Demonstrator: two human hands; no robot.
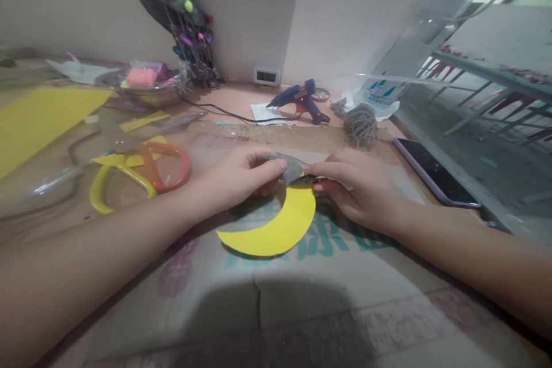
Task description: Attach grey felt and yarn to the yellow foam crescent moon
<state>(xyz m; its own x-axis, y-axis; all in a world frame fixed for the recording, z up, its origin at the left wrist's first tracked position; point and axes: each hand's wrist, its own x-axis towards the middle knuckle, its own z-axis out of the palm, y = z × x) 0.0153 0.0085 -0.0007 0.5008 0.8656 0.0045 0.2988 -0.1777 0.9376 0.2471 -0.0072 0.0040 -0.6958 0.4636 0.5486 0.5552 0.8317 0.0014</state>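
A yellow crescent cutout (pixel 276 230), which looks like paper or card, hangs between my hands above the printed cardboard. Its upper part is covered in grey yarn (pixel 294 168); the lower curve is bare yellow. The thumb and fingers of my left hand (pixel 259 175) are closed on the grey-covered end. My right hand (pixel 349 181) pinches at the right edge, where grey meets yellow. What lies between the right fingertips is mostly hidden, though dark grey strands show there. A ball of grey yarn (pixel 360 125) rests beyond my right hand.
Orange-and-yellow-handled scissors (pixel 138 172) lie at left by a yellow sheet (pixel 43 121). A blue glue gun (pixel 299 100) rests at the back, with a small digital clock (pixel 266 76) behind. A phone (pixel 435 172) and a clear bottle (pixel 388 63) stand right; a bowl (pixel 146 95) sits back left.
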